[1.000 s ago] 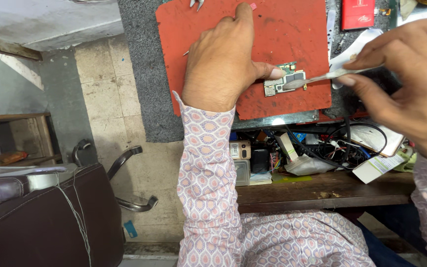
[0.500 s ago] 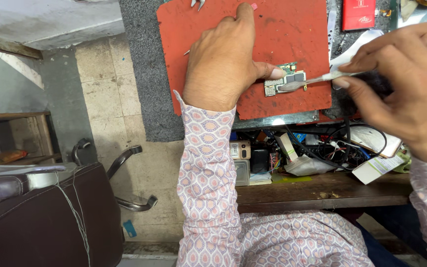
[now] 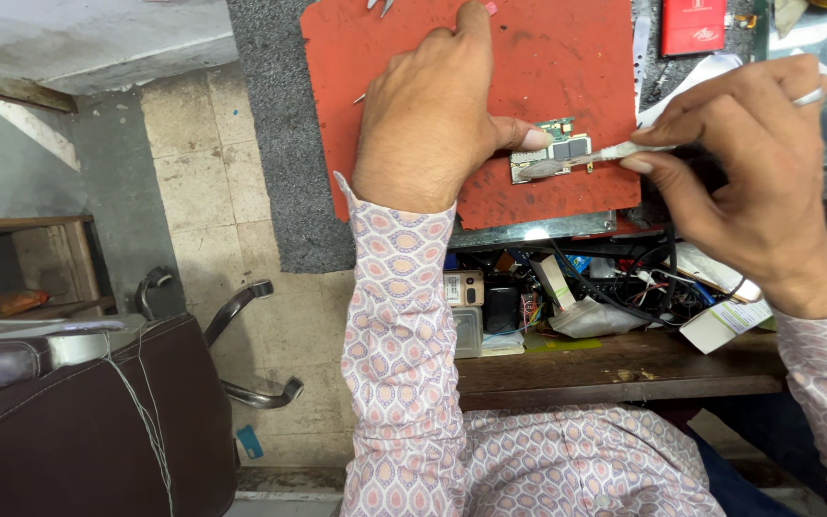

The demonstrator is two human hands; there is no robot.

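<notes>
- A small green circuit board with grey metal shields (image 3: 555, 151) is seen lying flat on a red rubber work mat (image 3: 567, 57), near the mat's right, near corner; its long axis runs left to right.
- The board is pinned at its left end by the thumb of the left hand (image 3: 428, 120), whose palm is laid flat on the mat with the fingers spread and stretched toward the far edge; nothing is gripped by this hand.
- A slim, pale-handled brush-like tool (image 3: 591, 158) is pinched between the thumb and closed-in fingers of the right hand (image 3: 753, 177), and its tip is laid across the board's near edge; whether bristles or a blade are at the tip cannot be told.
- The board is placed between the two hands: just right of the left thumb, and left of the right fingers, so the tool is pointed leftward along the board's long axis. The left hand is the nearer one, being in contact.
- The mat is set on a grey felt-like cover (image 3: 270, 144) over a bench; a red flat box (image 3: 693, 24) is seen at the far right.
- Under the bench edge, a wooden shelf (image 3: 614, 369) crammed with black cables, small parts and paper is shown.
- To the left, a tiled floor (image 3: 193, 163) and a dark brown padded chair (image 3: 78, 421) are visible.
</notes>
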